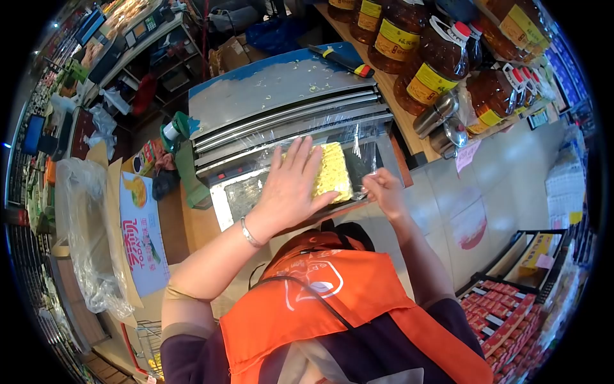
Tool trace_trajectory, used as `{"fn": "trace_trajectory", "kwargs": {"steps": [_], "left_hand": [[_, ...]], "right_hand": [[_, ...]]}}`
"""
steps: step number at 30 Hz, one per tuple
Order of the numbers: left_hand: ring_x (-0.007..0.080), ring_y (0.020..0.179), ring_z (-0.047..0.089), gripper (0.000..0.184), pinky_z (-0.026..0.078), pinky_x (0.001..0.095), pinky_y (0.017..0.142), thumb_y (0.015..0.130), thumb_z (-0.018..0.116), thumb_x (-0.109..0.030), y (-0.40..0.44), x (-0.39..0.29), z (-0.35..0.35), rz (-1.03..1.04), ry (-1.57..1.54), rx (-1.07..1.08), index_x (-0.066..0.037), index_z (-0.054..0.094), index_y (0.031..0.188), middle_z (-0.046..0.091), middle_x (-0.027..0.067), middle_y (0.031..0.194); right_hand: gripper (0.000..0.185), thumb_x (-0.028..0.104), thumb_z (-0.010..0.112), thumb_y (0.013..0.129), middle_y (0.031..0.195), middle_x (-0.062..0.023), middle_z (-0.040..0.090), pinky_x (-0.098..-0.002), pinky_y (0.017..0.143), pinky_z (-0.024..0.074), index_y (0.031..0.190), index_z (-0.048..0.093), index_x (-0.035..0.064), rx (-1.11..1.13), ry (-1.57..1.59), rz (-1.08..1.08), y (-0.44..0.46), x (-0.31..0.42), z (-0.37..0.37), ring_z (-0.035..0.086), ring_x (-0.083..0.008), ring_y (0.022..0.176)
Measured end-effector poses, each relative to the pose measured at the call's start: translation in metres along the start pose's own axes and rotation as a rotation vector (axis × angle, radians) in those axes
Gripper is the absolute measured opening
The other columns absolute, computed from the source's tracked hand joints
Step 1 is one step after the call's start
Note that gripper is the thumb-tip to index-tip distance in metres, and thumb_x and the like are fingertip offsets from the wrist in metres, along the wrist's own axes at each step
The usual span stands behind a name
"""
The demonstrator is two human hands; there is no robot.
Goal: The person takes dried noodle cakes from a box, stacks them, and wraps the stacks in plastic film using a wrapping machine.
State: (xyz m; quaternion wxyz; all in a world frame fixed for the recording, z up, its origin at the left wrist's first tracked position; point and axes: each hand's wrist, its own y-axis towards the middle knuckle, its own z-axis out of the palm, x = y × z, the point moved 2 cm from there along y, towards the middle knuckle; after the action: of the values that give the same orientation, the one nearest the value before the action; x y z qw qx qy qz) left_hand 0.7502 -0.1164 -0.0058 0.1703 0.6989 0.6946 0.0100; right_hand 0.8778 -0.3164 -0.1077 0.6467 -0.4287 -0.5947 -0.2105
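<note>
My left hand (289, 185) lies flat with fingers stretched out, its edge against a pack of yellow, strand-like food (334, 171) and covering the pack's left part. My right hand (385, 193) is closed at the pack's right side, pinching the edge of clear cling film (367, 157). The film stretches over the pack from the cling film wrapping machine (281, 96). Under my left wrist shows the machine's dark plate (242, 196). Whether a tray lies beneath the food is hidden.
Pliers (342, 61) with red-and-yellow handles and yellow scraps lie on the machine's top. Large brown oil bottles (425, 80) and metal canisters (438, 118) stand on the right-hand table. A printed carton (142, 233) stands left; red packets (495, 313) fill a crate lower right.
</note>
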Motion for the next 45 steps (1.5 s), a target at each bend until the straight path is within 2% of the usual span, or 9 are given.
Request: {"fn": "trace_trajectory", "kwargs": {"steps": [5, 14, 17, 22, 26, 31, 32, 36, 45], "left_hand": [[0.0396, 0.131, 0.040, 0.079, 0.031, 0.0530, 0.107, 0.086, 0.062, -0.052, 0.001, -0.001, 0.001, 0.021, 0.027, -0.028, 0.006, 0.043, 0.137, 0.042, 0.0270, 0.142], [0.0391, 0.133, 0.038, 0.080, 0.029, 0.0571, 0.105, 0.083, 0.064, -0.049, 0.002, 0.001, 0.018, -0.018, -0.002, -0.079, 0.006, 0.042, 0.137, 0.039, 0.0273, 0.143], [0.0412, 0.136, 0.034, 0.085, 0.025, 0.0589, 0.108, 0.081, 0.065, -0.052, -0.001, -0.001, 0.024, -0.048, -0.027, -0.117, 0.007, 0.041, 0.138, 0.036, 0.0294, 0.145], [0.0422, 0.145, 0.018, 0.084, 0.013, 0.0604, 0.115, 0.084, 0.060, -0.039, -0.006, 0.006, 0.021, -0.040, -0.204, -0.115, 0.008, 0.027, 0.146, 0.027, 0.0305, 0.152], [0.0374, 0.144, 0.026, 0.069, 0.017, 0.0515, 0.117, 0.085, 0.056, -0.016, -0.012, 0.029, 0.026, 0.037, -0.592, -0.332, 0.000, 0.031, 0.147, 0.029, 0.0227, 0.153], [0.0166, 0.104, 0.056, 0.042, 0.047, 0.0285, 0.092, 0.086, 0.047, 0.009, -0.057, 0.090, 0.072, -0.513, -0.925, -0.878, -0.005, 0.050, 0.126, 0.050, 0.0095, 0.127], [0.0089, 0.079, 0.056, 0.035, 0.050, 0.0234, 0.072, 0.088, 0.053, 0.006, -0.064, 0.101, 0.087, -0.567, -0.882, -0.905, -0.004, 0.049, 0.121, 0.056, 0.0078, 0.103], [0.0070, 0.058, 0.053, 0.035, 0.045, 0.0211, 0.047, 0.092, 0.060, -0.002, -0.074, 0.086, 0.083, -0.634, -1.106, -0.712, -0.003, 0.043, 0.122, 0.059, 0.0046, 0.078], [0.0084, 0.061, 0.058, 0.042, 0.040, 0.0210, 0.040, 0.092, 0.064, -0.009, -0.073, 0.083, 0.089, -0.837, -1.430, -0.425, 0.001, 0.043, 0.126, 0.061, 0.0051, 0.081]], "right_hand": [[0.008, 0.009, 0.064, 0.092, 0.075, -0.0029, 0.063, -0.0211, 0.055, 0.0427, 0.092, 0.062, 0.0015, -0.195, 0.052, -0.265, -0.035, 0.052, 0.022, 0.056, -0.0053, 0.065], [0.008, -0.001, 0.067, 0.081, 0.076, -0.0106, 0.059, -0.0331, 0.062, 0.0487, 0.088, 0.065, 0.0001, -0.326, -0.921, -0.927, -0.047, 0.098, 0.064, 0.061, -0.0278, 0.073], [0.011, -0.002, 0.065, 0.081, 0.081, -0.0116, 0.057, -0.0381, 0.067, 0.0496, 0.091, 0.066, -0.0003, -0.307, -0.839, -0.970, -0.049, 0.093, 0.067, 0.060, -0.0302, 0.081], [0.048, 0.006, 0.067, 0.080, 0.134, -0.0184, 0.052, -0.0375, 0.081, 0.0529, 0.128, 0.058, 0.0057, -0.204, -0.976, -0.901, -0.060, 0.099, 0.080, 0.058, -0.0345, 0.088], [0.056, 0.014, 0.068, 0.081, 0.143, -0.0143, 0.046, -0.0391, 0.081, 0.0530, 0.135, 0.055, 0.0179, 0.030, -1.263, -0.884, -0.058, 0.104, 0.083, 0.055, -0.0327, 0.091], [0.063, 0.027, 0.076, 0.077, 0.147, -0.0106, 0.043, -0.0394, 0.078, 0.0533, 0.136, 0.055, 0.0308, 0.064, -1.303, -0.810, -0.059, 0.108, 0.087, 0.054, -0.0315, 0.092], [0.064, 0.028, 0.077, 0.076, 0.147, -0.0104, 0.044, -0.0393, 0.078, 0.0533, 0.136, 0.055, 0.0313, 0.074, -1.296, -0.804, -0.060, 0.111, 0.087, 0.054, -0.0313, 0.092], [0.067, 0.021, 0.078, 0.074, 0.145, -0.0107, 0.045, -0.0386, 0.076, 0.0530, 0.136, 0.055, 0.0304, 0.076, -1.314, -0.825, -0.055, 0.105, 0.084, 0.054, -0.0305, 0.090], [0.069, 0.014, 0.078, 0.073, 0.144, -0.0132, 0.046, -0.0383, 0.076, 0.0513, 0.136, 0.055, 0.0272, 0.068, -1.285, -0.869, -0.054, 0.104, 0.084, 0.054, -0.0299, 0.087]]}}
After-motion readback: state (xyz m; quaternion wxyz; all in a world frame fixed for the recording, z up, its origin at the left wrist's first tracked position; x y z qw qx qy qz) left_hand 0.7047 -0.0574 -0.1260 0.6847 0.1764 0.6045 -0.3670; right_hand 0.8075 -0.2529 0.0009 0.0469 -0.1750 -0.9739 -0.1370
